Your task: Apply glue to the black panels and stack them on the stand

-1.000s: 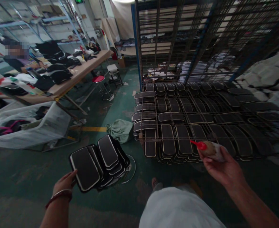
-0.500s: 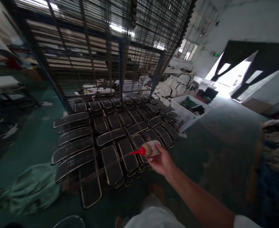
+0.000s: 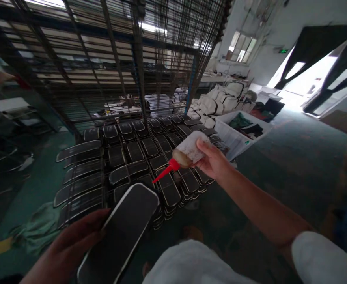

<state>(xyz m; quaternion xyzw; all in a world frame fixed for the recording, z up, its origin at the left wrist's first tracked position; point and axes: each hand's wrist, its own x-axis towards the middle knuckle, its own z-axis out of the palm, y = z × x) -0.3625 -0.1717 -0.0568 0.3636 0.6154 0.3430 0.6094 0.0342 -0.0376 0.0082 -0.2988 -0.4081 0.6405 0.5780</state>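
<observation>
In my right hand (image 3: 211, 159) is a white squeeze bottle (image 3: 191, 148) with a long red nozzle, tilted so the tip points down and left. My left hand (image 3: 75, 236) grips the left edge of a long dark panel (image 3: 123, 232) with rounded corners and a pale rim. The nozzle tip hangs near the panel's far end; whether it touches cannot be made out. Beyond both hands, several similar dark panels (image 3: 132, 152) lie in rows and stacks on a low rack.
A tall wire rack (image 3: 108, 67) leans over the panels. Behind on the right stand a white bin (image 3: 232, 144) holding dark and green cloth, and a heap of white pieces (image 3: 221, 100). Green cloth (image 3: 40, 228) lies on the floor at left. A chair (image 3: 16, 108) stands farther left.
My left hand has come into view holding a dark panel. The squeeze bottle in my right hand is now higher and closer to the camera, and the view has shifted slightly.
</observation>
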